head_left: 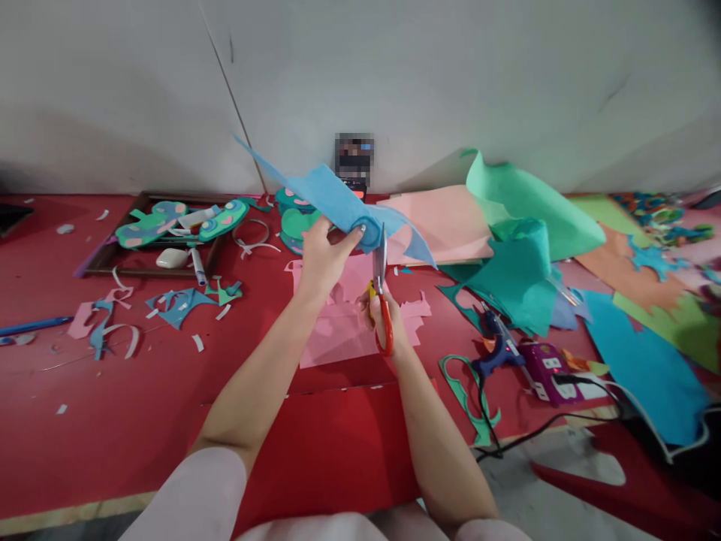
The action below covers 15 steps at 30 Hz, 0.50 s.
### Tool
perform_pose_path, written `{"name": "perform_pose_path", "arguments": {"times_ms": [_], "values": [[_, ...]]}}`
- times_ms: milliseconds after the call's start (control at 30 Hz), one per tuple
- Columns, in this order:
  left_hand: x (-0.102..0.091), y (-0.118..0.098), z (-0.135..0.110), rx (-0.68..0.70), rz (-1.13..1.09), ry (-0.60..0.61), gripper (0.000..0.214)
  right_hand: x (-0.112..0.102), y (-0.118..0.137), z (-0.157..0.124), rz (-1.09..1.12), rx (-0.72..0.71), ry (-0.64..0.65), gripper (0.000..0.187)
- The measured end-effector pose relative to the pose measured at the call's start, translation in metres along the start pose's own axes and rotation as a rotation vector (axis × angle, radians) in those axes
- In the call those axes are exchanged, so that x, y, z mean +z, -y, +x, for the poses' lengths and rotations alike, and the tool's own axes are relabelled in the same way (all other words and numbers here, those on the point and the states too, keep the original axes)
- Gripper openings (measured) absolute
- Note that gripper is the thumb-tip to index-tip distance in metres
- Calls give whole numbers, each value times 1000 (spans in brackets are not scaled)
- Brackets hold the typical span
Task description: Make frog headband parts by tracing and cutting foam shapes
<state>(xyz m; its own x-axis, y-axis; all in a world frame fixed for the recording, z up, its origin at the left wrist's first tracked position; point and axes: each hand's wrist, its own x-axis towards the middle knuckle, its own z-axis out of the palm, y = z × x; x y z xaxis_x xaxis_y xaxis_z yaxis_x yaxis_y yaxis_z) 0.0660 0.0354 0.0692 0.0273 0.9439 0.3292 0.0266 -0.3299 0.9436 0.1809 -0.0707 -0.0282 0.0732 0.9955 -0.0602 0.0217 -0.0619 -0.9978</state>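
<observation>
My left hand (324,252) is closed on a long piece of light blue felt (332,197), held up in the air above the red floor mat. My right hand (386,319) grips red-handled scissors (381,289), their blades pointing up into the blue felt's lower edge next to my left thumb. Below both hands lies a pink felt sheet (338,327) with cut-out edges.
Felt sheets in pink, green, teal and blue pile up at the right (518,248). A blue glue gun (496,346) and a purple power strip (549,368) lie right of my right arm. A wooden frame with felt shapes (180,225) sits at the left, with scraps nearby.
</observation>
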Motion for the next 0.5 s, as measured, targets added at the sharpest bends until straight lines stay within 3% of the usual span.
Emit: {"name": "perform_pose_path", "arguments": {"times_ms": [100,267,500], "values": [[1,-1,-1,-23,-28,31,20,2,1,2,17,-65,-37,49],[3,-1,-2,-23,-51,96,23,4,1,5,53,-99,8,50],[3,4,-2,-19,-33,92,21,4,-3,4,54,-120,-30,44]]}}
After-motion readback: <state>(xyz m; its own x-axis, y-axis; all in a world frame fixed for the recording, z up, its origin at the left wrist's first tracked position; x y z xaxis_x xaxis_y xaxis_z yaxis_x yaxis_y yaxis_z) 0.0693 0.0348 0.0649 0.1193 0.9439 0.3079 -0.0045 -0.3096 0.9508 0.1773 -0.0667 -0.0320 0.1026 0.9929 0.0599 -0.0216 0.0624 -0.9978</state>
